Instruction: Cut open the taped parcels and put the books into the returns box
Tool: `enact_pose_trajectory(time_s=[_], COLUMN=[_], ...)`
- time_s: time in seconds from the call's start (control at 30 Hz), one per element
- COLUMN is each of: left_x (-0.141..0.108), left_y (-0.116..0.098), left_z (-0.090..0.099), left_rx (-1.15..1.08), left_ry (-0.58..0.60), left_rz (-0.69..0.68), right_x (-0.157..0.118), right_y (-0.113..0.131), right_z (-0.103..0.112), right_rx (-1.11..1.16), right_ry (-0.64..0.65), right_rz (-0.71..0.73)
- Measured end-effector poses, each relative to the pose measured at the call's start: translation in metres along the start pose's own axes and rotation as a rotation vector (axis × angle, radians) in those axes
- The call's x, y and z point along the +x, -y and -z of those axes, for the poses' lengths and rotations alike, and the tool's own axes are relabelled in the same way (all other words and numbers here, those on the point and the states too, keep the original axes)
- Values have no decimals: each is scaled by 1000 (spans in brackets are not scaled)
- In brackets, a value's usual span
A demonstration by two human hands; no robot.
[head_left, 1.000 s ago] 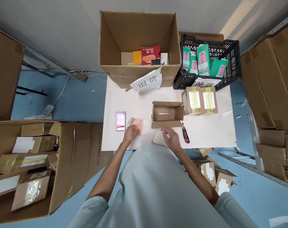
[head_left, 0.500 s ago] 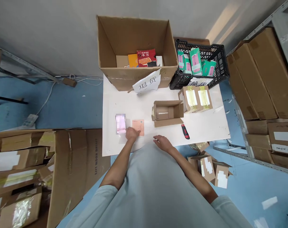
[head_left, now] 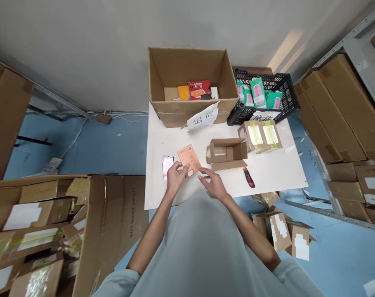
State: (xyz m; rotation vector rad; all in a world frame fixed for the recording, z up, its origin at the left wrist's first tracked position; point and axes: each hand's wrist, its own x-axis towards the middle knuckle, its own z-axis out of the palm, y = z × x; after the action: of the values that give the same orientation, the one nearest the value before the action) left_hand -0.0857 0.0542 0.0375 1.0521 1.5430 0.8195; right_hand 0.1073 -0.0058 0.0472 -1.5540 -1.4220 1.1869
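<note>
My left hand (head_left: 175, 176) grips an orange book (head_left: 189, 157) by its lower left edge, thumb on top. The book is tilted, with a barcode near its top corner and a red-framed patch near the bottom. My right hand (head_left: 214, 183) is at the book's lower right corner, thumb and fingers apart; whether a fingertip touches it I cannot tell. Left of the book lies a phone (head_left: 167, 166) with a bright screen. An open small carton (head_left: 227, 165) stands to the right, and a red and black box cutter (head_left: 248, 177) lies beyond my right hand.
At the back of the white table (head_left: 158, 198) stand a large carton (head_left: 187, 108) holding books and a black crate (head_left: 286, 97) with green boxes. Taped boxes (head_left: 260, 137) sit at right. A big carton of parcels (head_left: 113, 214) is on the left; shelving (head_left: 345, 45) stands on the right.
My left hand has lifted the orange book off the table and turned it at an angle. The right hand has come up to the book's corner. The whole view has shifted slightly.
</note>
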Motion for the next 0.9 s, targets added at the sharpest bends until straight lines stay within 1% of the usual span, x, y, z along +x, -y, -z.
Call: enact_pose_trajectory(time_s=[0.07,0.17,0.23,0.3,0.33,0.37,0.43,0.47,0.5,0.6,0.67,0.73,0.77,0.8,0.87,0.9], left_x=[-18,-43,-54,-57,-57,-55,-50,-47,-45,-42,-44,-46,-47,-47,-47,-47], left_y=[-30,-66,-81,-89,-92,-94,-96,-97,-98,-99,-98,-98,-98,-98,-100,-101], left_z=[-1,-8,-12,-13,-11,-9,-2,1,5,10,9,8,7,8,11,13], left_rx=[-56,-9,-4,-33,-48,-61,-80,-93,-112,-181,-214,-224,-212,-182,-71,3], left_ry=[1,21,97,159,145,98,-3,-8,31,230,266,247,228,203,141,117], left_rz=[-87,-288,-415,-465,-460,-439,-373,-332,-290,-190,-182,-206,-229,-263,-364,-423], right_x=[7,15,19,23,25,26,25,24,22,15,13,12,13,13,12,11], right_y=[29,61,72,77,78,80,85,88,90,96,95,91,88,86,83,82], right_z=[-4,-1,9,24,32,41,55,61,65,69,69,71,73,76,82,85], right_rx=[83,143,148,201,252,310,411,451,482,524,517,472,424,350,119,-22], right_ry=[-31,-96,-179,-239,-243,-224,-135,-88,-48,19,44,42,3,-73,-283,-363], right_rz=[47,97,91,70,62,56,33,17,1,-27,-33,-18,3,34,119,168])
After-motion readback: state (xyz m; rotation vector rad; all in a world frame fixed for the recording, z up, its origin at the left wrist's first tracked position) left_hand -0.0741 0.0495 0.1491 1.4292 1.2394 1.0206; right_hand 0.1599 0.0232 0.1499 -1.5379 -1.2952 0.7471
